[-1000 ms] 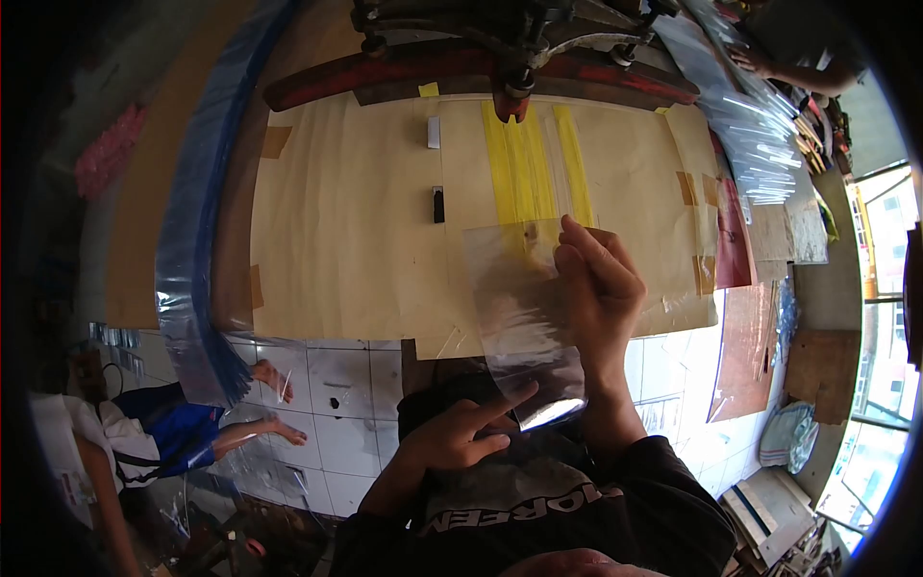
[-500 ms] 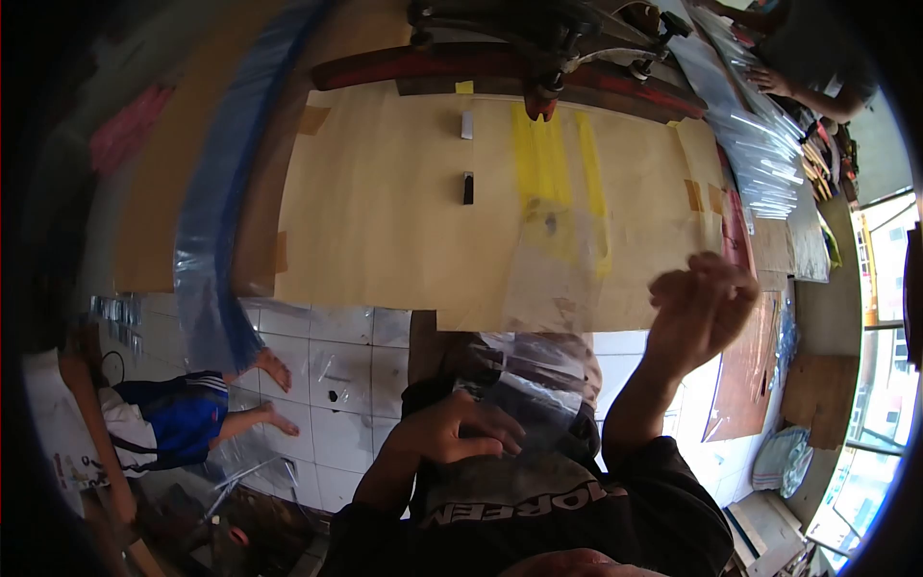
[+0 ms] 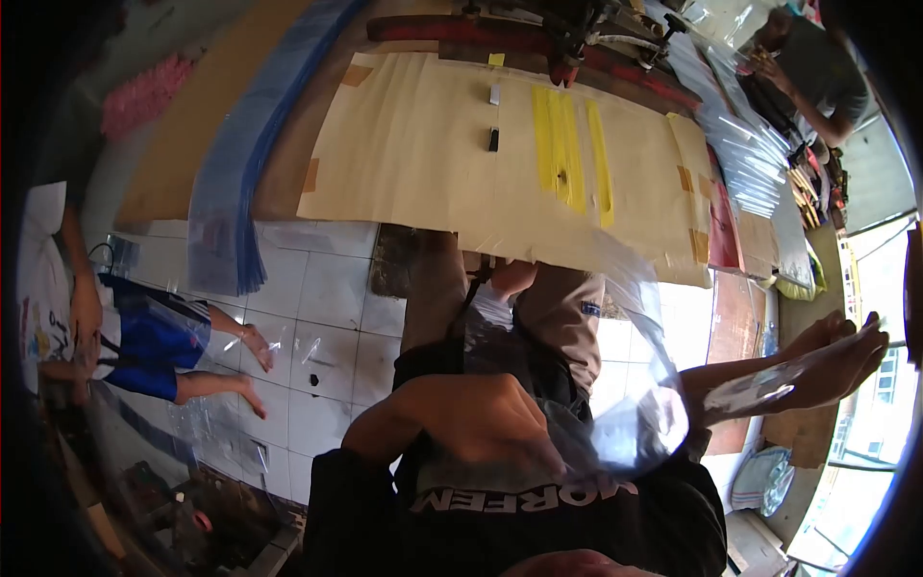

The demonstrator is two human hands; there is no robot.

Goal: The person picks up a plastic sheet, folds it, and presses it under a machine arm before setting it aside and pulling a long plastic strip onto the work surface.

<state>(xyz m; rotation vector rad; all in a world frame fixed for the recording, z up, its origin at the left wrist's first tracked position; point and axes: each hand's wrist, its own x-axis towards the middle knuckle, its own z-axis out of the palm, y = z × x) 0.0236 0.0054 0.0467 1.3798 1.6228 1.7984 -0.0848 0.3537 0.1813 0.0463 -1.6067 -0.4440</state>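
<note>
A loose sheet of clear plastic film (image 3: 639, 413) bows upward between the paper-covered worktable and my body. In front of my chest, my left hand (image 3: 476, 418) is closed with its fingers curled down at the film's near edge; the exact grip is partly hidden. Far out to the right, my right hand (image 3: 832, 361) has its fingers close together, with shiny film lying over it; its fingertips are slightly blurred. Brown paper (image 3: 413, 144) covers the table, with yellow tape strips (image 3: 560, 154) and small black (image 3: 494, 139) and white (image 3: 494, 94) blocks on it.
A dark red metal bar with a clamp mechanism (image 3: 567, 67) spans the table's back. Long blue-tinted plastic sheets (image 3: 231, 183) hang at the left; more clear sheets (image 3: 740, 154) lie at the right. One person (image 3: 154, 337) sits at left, another (image 3: 812, 87) works at upper right.
The film has lifted off the paper and now curves towards my chest. My right hand has swung outward to the right; my left hand has moved slightly right. The view has shifted.
</note>
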